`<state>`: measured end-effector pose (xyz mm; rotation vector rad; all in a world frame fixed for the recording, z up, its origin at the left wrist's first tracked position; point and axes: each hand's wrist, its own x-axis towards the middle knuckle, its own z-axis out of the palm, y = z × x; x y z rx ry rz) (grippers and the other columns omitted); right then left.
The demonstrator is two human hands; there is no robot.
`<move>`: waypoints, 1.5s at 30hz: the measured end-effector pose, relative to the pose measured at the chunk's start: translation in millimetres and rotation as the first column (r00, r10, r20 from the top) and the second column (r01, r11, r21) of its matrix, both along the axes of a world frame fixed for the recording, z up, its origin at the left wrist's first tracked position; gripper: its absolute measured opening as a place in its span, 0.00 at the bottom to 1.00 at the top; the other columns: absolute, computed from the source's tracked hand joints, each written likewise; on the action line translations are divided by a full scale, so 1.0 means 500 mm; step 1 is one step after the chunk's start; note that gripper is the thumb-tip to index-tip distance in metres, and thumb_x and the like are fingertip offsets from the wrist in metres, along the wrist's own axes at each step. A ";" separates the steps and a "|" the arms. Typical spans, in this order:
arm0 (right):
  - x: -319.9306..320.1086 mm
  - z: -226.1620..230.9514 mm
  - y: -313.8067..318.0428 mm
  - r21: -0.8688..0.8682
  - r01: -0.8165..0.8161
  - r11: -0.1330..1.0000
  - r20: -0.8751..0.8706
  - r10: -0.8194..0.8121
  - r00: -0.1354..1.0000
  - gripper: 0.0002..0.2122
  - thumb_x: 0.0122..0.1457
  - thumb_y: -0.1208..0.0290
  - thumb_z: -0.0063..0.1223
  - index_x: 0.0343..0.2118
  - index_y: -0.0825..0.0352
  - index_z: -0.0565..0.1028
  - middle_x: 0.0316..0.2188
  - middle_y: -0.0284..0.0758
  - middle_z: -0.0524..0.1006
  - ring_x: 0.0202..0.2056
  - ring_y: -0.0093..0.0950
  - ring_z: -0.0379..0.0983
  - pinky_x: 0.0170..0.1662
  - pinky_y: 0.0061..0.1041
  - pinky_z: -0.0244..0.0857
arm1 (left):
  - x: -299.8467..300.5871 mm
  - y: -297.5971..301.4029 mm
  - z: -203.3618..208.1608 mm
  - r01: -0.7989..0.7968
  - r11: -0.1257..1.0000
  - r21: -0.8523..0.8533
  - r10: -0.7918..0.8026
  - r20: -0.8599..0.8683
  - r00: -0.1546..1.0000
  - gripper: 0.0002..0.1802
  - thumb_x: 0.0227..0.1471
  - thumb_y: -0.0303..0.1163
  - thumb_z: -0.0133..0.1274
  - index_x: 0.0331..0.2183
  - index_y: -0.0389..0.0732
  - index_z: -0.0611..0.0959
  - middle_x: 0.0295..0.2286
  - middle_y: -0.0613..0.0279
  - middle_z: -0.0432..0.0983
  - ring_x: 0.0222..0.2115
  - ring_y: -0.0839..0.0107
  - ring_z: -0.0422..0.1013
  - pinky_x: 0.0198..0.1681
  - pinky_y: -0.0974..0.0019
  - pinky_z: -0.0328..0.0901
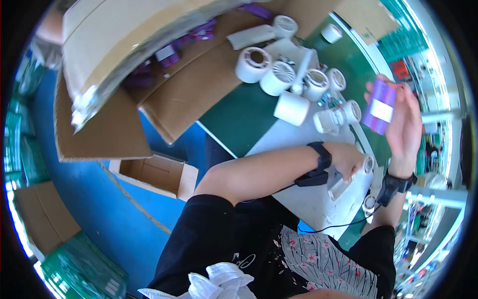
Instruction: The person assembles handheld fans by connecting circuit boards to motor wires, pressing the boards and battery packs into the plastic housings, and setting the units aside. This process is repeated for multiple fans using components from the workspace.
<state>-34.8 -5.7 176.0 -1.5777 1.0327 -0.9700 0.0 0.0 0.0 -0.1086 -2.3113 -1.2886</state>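
Head view: right hand point(404, 119), between 2 and 3 o'clock, grasps a purple pack point(380, 105), clear of the bench; left hand point(345, 158), just past 3, curls by a pale part point(339, 188), can't tell if gripping. Risk, my judgement: a loose hold could drop the pack; the black cable point(343, 226) at 4 could snag small parts; crowded white housings point(292, 108), towards 1, could roll if knocked. Pack bears a white label point(382, 111), print too small to read; shirt point(214, 239) lettering, near 6, partly folded.
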 end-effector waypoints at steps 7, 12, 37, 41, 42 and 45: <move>-0.224 -0.138 0.222 0.299 0.525 0.797 0.198 -0.590 0.783 0.13 0.65 0.57 0.44 0.43 0.62 0.69 0.35 0.31 0.73 0.25 0.23 0.73 0.25 0.19 0.67 | 0.003 0.031 -0.022 -0.074 0.997 -0.023 0.076 0.163 0.984 0.11 0.34 0.35 0.66 0.23 0.41 0.82 0.21 0.57 0.78 0.26 0.57 0.75 0.30 0.57 0.67; -0.250 -0.214 0.273 0.206 0.731 0.651 0.087 -0.756 0.649 0.18 0.62 0.60 0.52 0.48 0.67 0.68 0.33 0.31 0.72 0.24 0.20 0.70 0.24 0.17 0.62 | 0.031 0.032 -0.009 -0.154 0.987 0.036 0.143 0.210 0.967 0.13 0.39 0.32 0.65 0.26 0.39 0.78 0.20 0.59 0.75 0.22 0.62 0.72 0.27 0.61 0.64; -0.179 -0.278 0.345 -0.358 0.500 0.789 -0.500 -0.614 0.611 0.08 0.51 0.77 0.61 0.33 0.68 0.74 0.28 0.35 0.73 0.25 0.26 0.72 0.29 0.22 0.66 | 0.049 0.024 0.055 -0.169 0.923 0.345 -0.022 0.486 0.874 0.10 0.45 0.25 0.64 0.32 0.39 0.79 0.28 0.71 0.76 0.25 0.85 0.64 0.29 0.79 0.58; -0.173 -0.298 0.344 -0.409 0.465 0.785 -0.512 -0.620 0.595 0.07 0.50 0.77 0.61 0.32 0.69 0.75 0.29 0.36 0.75 0.27 0.29 0.75 0.30 0.24 0.68 | 0.051 0.023 0.056 -0.131 0.947 0.293 -0.035 0.500 0.865 0.10 0.45 0.24 0.63 0.33 0.39 0.80 0.30 0.71 0.78 0.26 0.84 0.65 0.30 0.78 0.59; -0.172 -0.298 0.343 -0.401 0.475 0.783 -0.513 -0.622 0.592 0.06 0.50 0.77 0.61 0.32 0.69 0.76 0.30 0.37 0.75 0.28 0.30 0.76 0.30 0.24 0.68 | 0.052 0.022 0.054 -0.122 0.954 0.273 -0.029 0.491 0.871 0.10 0.45 0.24 0.62 0.34 0.39 0.80 0.30 0.71 0.78 0.27 0.84 0.65 0.30 0.78 0.59; -0.167 -0.294 0.343 -0.373 0.500 0.782 -0.520 -0.622 0.585 0.06 0.50 0.77 0.61 0.31 0.70 0.77 0.29 0.37 0.75 0.27 0.32 0.76 0.30 0.25 0.68 | 0.053 0.022 0.048 -0.113 0.960 0.257 -0.017 0.454 0.891 0.10 0.46 0.24 0.61 0.34 0.39 0.80 0.29 0.70 0.78 0.27 0.83 0.67 0.29 0.77 0.60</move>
